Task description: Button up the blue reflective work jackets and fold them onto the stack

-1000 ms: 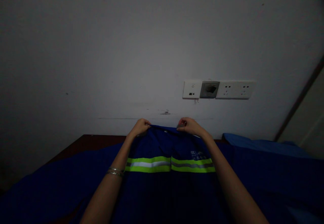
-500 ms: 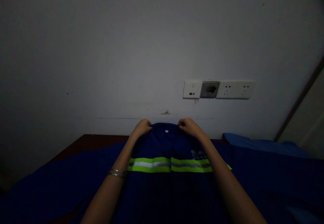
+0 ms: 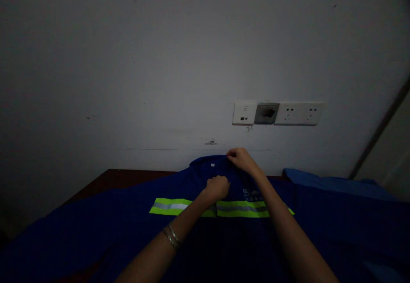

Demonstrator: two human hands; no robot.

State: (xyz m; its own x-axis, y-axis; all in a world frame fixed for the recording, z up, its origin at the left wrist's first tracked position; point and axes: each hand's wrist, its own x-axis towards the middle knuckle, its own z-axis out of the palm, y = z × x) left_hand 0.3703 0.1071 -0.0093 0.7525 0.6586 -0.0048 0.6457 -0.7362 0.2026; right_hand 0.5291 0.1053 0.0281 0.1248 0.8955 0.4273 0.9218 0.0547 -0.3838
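A dark blue work jacket with a yellow and grey reflective band lies spread in front of me, its collar toward the wall. My right hand pinches the right side of the collar. My left hand is closed on the jacket front, just below the collar and above the band, near the middle opening. A metal bangle sits on my left wrist.
A white wall stands close behind, with a strip of sockets and a switch. More blue cloth lies at the right. A dark brown table edge shows at the left. A door frame slants at the far right.
My left hand let go of the collar's left side and moved right and toward me onto the jacket front. The right hand stayed on the collar.
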